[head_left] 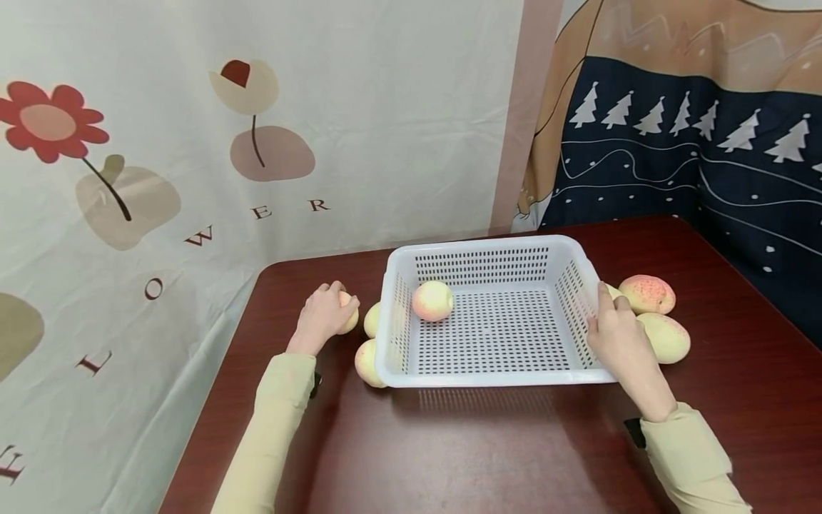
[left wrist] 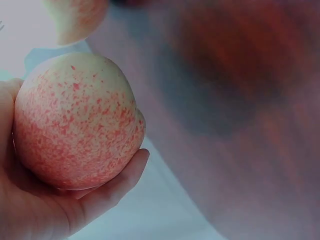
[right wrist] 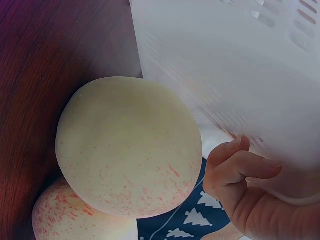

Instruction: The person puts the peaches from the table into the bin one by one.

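My left hand grips a peach left of the white plastic basket. In the left wrist view that peach is speckled red, with the thumb and fingers curled around it. The right hand holds the basket's right rim; in the right wrist view its curled fingers are at the basket wall. One yellow and pink peach lies inside the basket, towards its left end.
Two peaches, a front one and a back one, sit by the basket's left side. On its right are a red-speckled peach, a pale peach and a partly hidden one. A printed cloth hangs behind the dark red table.
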### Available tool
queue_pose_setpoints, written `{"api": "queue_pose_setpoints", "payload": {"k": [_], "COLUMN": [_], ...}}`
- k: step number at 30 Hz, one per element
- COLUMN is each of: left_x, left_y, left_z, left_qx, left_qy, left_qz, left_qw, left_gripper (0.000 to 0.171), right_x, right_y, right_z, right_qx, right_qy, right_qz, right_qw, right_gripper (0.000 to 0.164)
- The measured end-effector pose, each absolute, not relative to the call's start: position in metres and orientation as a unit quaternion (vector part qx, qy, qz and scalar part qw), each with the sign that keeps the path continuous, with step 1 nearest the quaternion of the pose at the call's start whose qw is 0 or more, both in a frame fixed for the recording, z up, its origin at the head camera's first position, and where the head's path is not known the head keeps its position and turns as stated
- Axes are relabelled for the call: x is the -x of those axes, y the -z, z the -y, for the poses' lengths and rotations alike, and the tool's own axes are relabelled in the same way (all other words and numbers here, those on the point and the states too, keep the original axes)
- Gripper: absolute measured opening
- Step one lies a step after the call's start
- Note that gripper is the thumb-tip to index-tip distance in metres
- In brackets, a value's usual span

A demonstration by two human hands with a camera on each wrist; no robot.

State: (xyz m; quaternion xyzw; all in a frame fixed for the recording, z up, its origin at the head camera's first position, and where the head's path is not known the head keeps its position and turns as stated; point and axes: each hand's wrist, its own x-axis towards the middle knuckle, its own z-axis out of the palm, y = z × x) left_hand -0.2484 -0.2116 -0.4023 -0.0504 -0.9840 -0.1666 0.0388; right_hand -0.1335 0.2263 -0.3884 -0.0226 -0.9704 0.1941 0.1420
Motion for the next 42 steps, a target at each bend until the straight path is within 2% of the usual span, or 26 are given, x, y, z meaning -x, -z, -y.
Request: {"api": "queue_pose_setpoints", "payload": {"k": [16,25,36,42], "left_x": [0.262,0.269,0.271,0.271], "left_y": [0.343,0.318,0.311,0.320], "left_z": [0.183,0.140,0.079,0.054], "left_qx": [0.086,0.128,0.184,0.209], "left_qy": [0.155,0.139,0.120,0.116], "left_qz": [0.980,0.980,0.974,0.971], "left_qw": [0.090,0.068,0.051,0.025], "left_gripper": [0.045,0.053,0.037,0.038], "right_x": [0.133,0.133,0.135,0.135], "right_y": [0.387,0.388,0.388,0.388], "right_z": [-0.226,-0.226,-0.227,-0.227], "right_qx": [0.028,0.024,0.026,0.026], "right_qy": [-0.192,-0.191,-0.188,-0.190], "right_qz": [0.972,0.972,0.972,0.973], "right_qw": [0.129,0.136,0.135,0.131], "right_gripper": [0.060,0.060,0.060,0.060]}}
